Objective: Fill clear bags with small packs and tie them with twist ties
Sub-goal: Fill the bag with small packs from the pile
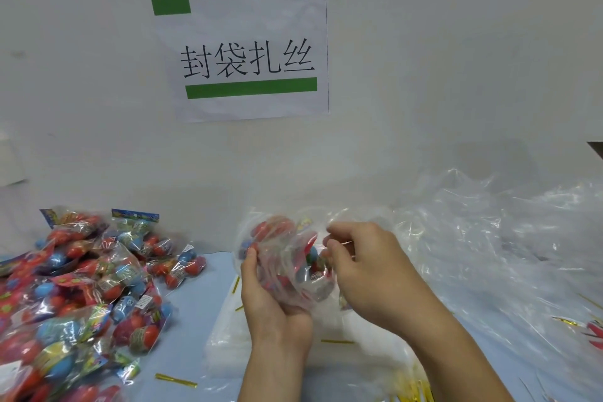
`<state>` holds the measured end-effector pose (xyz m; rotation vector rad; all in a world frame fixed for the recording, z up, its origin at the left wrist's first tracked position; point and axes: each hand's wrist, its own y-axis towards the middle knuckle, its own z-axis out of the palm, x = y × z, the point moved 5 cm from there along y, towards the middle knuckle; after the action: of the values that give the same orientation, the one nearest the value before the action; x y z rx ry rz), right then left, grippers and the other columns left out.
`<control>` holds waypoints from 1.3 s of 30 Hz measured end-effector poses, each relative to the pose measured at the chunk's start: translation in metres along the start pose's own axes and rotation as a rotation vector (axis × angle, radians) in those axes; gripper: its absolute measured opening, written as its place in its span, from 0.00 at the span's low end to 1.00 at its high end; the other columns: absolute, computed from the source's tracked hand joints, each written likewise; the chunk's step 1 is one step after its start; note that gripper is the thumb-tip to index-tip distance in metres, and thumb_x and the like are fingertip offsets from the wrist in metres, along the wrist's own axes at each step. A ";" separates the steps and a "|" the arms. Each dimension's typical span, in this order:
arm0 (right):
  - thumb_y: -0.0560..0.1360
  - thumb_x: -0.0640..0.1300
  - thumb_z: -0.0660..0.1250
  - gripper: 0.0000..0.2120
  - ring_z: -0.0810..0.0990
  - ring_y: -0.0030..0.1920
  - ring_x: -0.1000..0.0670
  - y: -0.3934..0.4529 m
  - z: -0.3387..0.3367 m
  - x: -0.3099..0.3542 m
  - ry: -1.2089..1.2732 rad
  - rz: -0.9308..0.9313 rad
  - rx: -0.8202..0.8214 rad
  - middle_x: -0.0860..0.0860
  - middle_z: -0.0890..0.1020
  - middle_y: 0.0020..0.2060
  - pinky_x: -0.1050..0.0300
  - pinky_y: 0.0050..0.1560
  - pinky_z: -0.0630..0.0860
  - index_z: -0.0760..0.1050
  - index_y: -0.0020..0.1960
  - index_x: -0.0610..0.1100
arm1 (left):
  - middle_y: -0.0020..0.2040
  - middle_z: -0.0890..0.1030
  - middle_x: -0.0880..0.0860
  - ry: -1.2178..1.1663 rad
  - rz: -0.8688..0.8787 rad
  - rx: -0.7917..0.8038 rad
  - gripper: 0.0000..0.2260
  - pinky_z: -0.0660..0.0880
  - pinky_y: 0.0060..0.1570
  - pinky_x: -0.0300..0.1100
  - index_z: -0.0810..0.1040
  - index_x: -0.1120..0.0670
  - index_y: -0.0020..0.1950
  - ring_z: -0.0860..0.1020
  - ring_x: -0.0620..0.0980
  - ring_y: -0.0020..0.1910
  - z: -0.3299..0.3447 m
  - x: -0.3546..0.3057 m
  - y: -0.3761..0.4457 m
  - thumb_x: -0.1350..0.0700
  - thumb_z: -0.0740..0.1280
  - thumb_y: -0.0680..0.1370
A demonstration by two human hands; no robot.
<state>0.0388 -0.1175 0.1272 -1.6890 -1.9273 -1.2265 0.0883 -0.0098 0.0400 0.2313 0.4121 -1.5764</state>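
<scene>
Left hand (261,290) cups a filled clear bag (287,258) above the counter (195,303); right hand (362,258) pinches its neck; a loosened pinch could spill the small packs (81,287) piled left.

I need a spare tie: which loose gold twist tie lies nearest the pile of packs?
The gold twist tie lying alone on the blue table, just right of the pile of packs; the others lie by the bags.

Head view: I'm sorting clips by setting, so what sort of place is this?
Probably a hand-packing workstation: a printed sign on the wall, a heap of small packs, and loose gold twist ties on the table.
</scene>
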 end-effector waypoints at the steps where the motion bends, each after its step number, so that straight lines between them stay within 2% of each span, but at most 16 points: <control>1: 0.81 0.40 0.60 0.12 0.79 0.44 0.40 0.000 -0.002 0.000 -0.071 -0.022 -0.019 0.41 0.81 0.40 0.44 0.50 0.77 0.79 0.47 0.36 | 0.56 0.85 0.57 0.003 0.017 -0.010 0.19 0.82 0.38 0.48 0.83 0.51 0.62 0.84 0.56 0.51 -0.001 -0.002 0.004 0.42 0.62 0.79; 4: 0.79 0.39 0.60 0.16 0.67 0.32 0.45 -0.004 -0.008 -0.002 -0.264 0.018 -0.041 0.46 0.69 0.32 0.53 0.31 0.66 0.65 0.33 0.42 | 0.54 0.85 0.55 0.039 0.055 0.021 0.18 0.81 0.47 0.49 0.85 0.50 0.58 0.84 0.54 0.52 -0.001 -0.005 0.002 0.42 0.63 0.79; 7: 0.79 0.40 0.61 0.19 0.60 0.29 0.49 -0.008 -0.010 -0.006 -0.366 0.131 -0.058 0.48 0.65 0.31 0.58 0.25 0.56 0.59 0.32 0.44 | 0.54 0.86 0.55 0.031 0.058 0.045 0.17 0.82 0.43 0.49 0.87 0.48 0.52 0.85 0.54 0.48 -0.002 -0.002 0.003 0.41 0.63 0.78; 11: 0.82 0.51 0.61 0.19 0.62 0.30 0.55 -0.010 -0.008 -0.012 -0.389 0.202 -0.065 0.53 0.65 0.35 0.63 0.27 0.57 0.61 0.35 0.48 | 0.55 0.85 0.57 0.035 0.024 0.043 0.19 0.81 0.38 0.50 0.85 0.52 0.58 0.84 0.56 0.47 0.004 0.000 -0.001 0.42 0.65 0.76; 14: 0.79 0.56 0.66 0.18 0.67 0.31 0.55 -0.009 -0.001 -0.018 -0.314 0.232 -0.028 0.53 0.70 0.36 0.62 0.28 0.61 0.65 0.36 0.49 | 0.57 0.84 0.58 0.049 -0.005 0.032 0.23 0.81 0.39 0.51 0.83 0.53 0.61 0.82 0.59 0.53 0.005 0.002 -0.004 0.41 0.66 0.73; 17: 0.74 0.52 0.72 0.13 0.77 0.35 0.48 -0.004 0.004 -0.023 -0.156 0.264 -0.010 0.51 0.78 0.35 0.56 0.35 0.74 0.75 0.36 0.47 | 0.60 0.83 0.58 0.047 0.025 0.001 0.22 0.79 0.53 0.56 0.80 0.53 0.65 0.80 0.60 0.61 0.004 0.001 -0.002 0.42 0.65 0.77; 18: 0.72 0.50 0.74 0.14 0.75 0.33 0.50 -0.002 0.005 -0.024 -0.101 0.262 -0.017 0.53 0.77 0.31 0.59 0.32 0.73 0.74 0.34 0.47 | 0.60 0.83 0.58 0.047 0.030 -0.013 0.22 0.78 0.56 0.55 0.81 0.53 0.65 0.80 0.60 0.61 0.004 0.001 -0.002 0.42 0.65 0.77; 20: 0.70 0.46 0.75 0.20 0.66 0.27 0.54 -0.002 0.006 -0.025 -0.021 0.256 -0.042 0.57 0.70 0.24 0.66 0.24 0.64 0.65 0.30 0.49 | 0.59 0.83 0.58 0.079 0.026 -0.036 0.21 0.79 0.50 0.51 0.81 0.53 0.64 0.81 0.60 0.58 0.003 0.003 -0.002 0.42 0.64 0.78; 21: 0.69 0.46 0.76 0.21 0.65 0.27 0.55 -0.002 0.008 -0.025 0.012 0.251 -0.044 0.57 0.69 0.26 0.67 0.24 0.64 0.63 0.32 0.51 | 0.59 0.83 0.58 0.098 0.025 -0.038 0.22 0.78 0.49 0.51 0.81 0.53 0.64 0.81 0.60 0.57 0.003 0.004 -0.003 0.41 0.64 0.78; 23: 0.69 0.46 0.77 0.17 0.73 0.32 0.53 0.000 0.011 -0.023 0.079 0.222 -0.052 0.55 0.74 0.31 0.68 0.28 0.68 0.67 0.37 0.52 | 0.59 0.83 0.60 0.113 0.047 -0.034 0.22 0.77 0.58 0.56 0.82 0.55 0.63 0.80 0.63 0.61 0.003 0.006 -0.002 0.42 0.64 0.78; 25: 0.69 0.47 0.78 0.16 0.80 0.40 0.50 0.000 0.012 -0.021 0.123 0.209 -0.110 0.53 0.79 0.36 0.58 0.39 0.77 0.70 0.42 0.55 | 0.60 0.82 0.62 0.120 0.068 -0.052 0.21 0.74 0.64 0.60 0.81 0.58 0.63 0.78 0.65 0.63 0.003 0.007 -0.001 0.44 0.65 0.79; 27: 0.70 0.46 0.78 0.14 0.81 0.42 0.49 0.000 0.012 -0.021 0.107 0.211 -0.180 0.53 0.80 0.38 0.54 0.44 0.78 0.73 0.45 0.53 | 0.60 0.82 0.63 0.125 0.064 -0.080 0.21 0.80 0.56 0.56 0.80 0.58 0.63 0.79 0.65 0.61 0.002 0.009 -0.001 0.45 0.67 0.78; 30: 0.70 0.44 0.78 0.10 0.80 0.36 0.44 0.000 0.010 -0.023 0.095 0.215 -0.285 0.49 0.80 0.30 0.49 0.38 0.79 0.76 0.41 0.46 | 0.58 0.83 0.62 0.123 0.046 -0.118 0.23 0.82 0.41 0.50 0.79 0.56 0.64 0.82 0.63 0.57 0.003 0.012 -0.004 0.44 0.70 0.74; 32: 0.70 0.46 0.78 0.12 0.79 0.35 0.46 0.000 0.011 -0.026 0.087 0.243 -0.296 0.50 0.79 0.30 0.53 0.37 0.78 0.75 0.38 0.45 | 0.57 0.83 0.62 0.112 0.035 -0.124 0.25 0.81 0.34 0.48 0.78 0.57 0.65 0.83 0.62 0.55 0.004 0.013 -0.005 0.43 0.70 0.74; 35: 0.69 0.46 0.79 0.17 0.76 0.32 0.58 0.001 0.011 -0.027 0.122 0.264 -0.318 0.56 0.77 0.29 0.65 0.32 0.69 0.72 0.32 0.48 | 0.58 0.83 0.62 0.129 0.035 -0.124 0.29 0.80 0.32 0.46 0.74 0.57 0.68 0.84 0.61 0.52 0.006 0.014 -0.007 0.41 0.70 0.72; 39: 0.68 0.47 0.80 0.20 0.77 0.35 0.46 0.000 0.011 -0.030 0.107 0.273 -0.375 0.53 0.77 0.28 0.56 0.37 0.70 0.70 0.29 0.47 | 0.59 0.82 0.61 0.131 0.033 -0.111 0.33 0.81 0.34 0.46 0.72 0.57 0.70 0.83 0.60 0.54 0.007 0.018 -0.006 0.41 0.70 0.71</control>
<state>0.0502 -0.1286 0.0999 -1.9395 -1.4098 -1.5990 0.0819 -0.0288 0.0396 0.2559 0.5930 -1.5056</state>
